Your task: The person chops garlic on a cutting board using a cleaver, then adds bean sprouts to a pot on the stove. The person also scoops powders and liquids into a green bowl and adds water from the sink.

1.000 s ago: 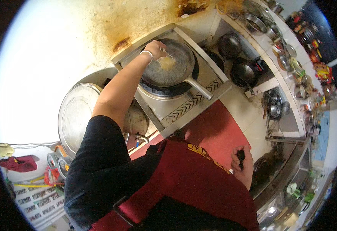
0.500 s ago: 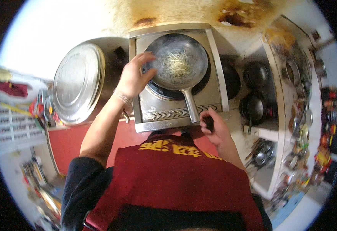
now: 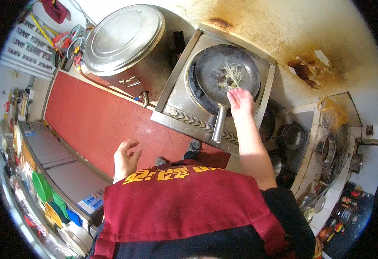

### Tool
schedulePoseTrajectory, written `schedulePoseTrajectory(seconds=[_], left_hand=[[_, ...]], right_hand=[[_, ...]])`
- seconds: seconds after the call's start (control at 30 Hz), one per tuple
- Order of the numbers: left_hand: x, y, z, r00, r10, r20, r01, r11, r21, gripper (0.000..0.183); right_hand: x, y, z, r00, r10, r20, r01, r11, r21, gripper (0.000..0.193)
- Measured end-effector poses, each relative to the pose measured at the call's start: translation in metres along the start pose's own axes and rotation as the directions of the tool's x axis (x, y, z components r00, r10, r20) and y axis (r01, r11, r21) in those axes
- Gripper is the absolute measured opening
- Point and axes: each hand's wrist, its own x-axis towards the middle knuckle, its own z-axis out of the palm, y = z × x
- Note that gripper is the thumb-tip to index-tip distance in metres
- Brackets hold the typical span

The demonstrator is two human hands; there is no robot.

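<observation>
The pan [image 3: 206, 77] sits on the stove [image 3: 176, 97] at the far side, right of the middle, with its metal handle [image 3: 219, 125] pointing toward the near edge. In it lies a loose heap of pale strands [image 3: 235, 71], right of the pan's centre, with small dark bits [image 3: 228, 82] among them on the near side

The right hand [image 3: 241, 102] reaches over the near rim of the pan, palm showing, fingers stretched out and held narrow together just beside the heap; nothing shows in them, and whether the fingertips touch the strands I cannot tell. The left hand [image 3: 126, 159] hangs well apart from the stove, on the near left, above the red floor [image 3: 94, 116], its fingers bent and the thumb set wide of them, with nothing seen in the grasp

Left of the stove stands a big lidded metal pot [image 3: 150, 64] with a tap [image 3: 145, 99] low on its near side. Dark pans [image 3: 292, 136] lie to the right of the stove
</observation>
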Motion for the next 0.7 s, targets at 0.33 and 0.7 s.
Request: schedulePoseTrajectory(seconds=[0.33,0.7], left_hand=[[-0.066,-0.070,-0.036,0.993,-0.015,-0.113,0.014,1.000,-0.012,0.019],[-0.164,-0.233,-0.134,0.895,-0.422,0.146,0.375,0.532,-0.760,0.072]], right_hand=[[-0.187,0.107,-0.052,0.944,0.241,0.225,-0.083,0.835,-0.544,0.027],[-0.332,0.236,-0.068,0.635,0.594,0.494,0.457,0.226,-0.860,0.088]])
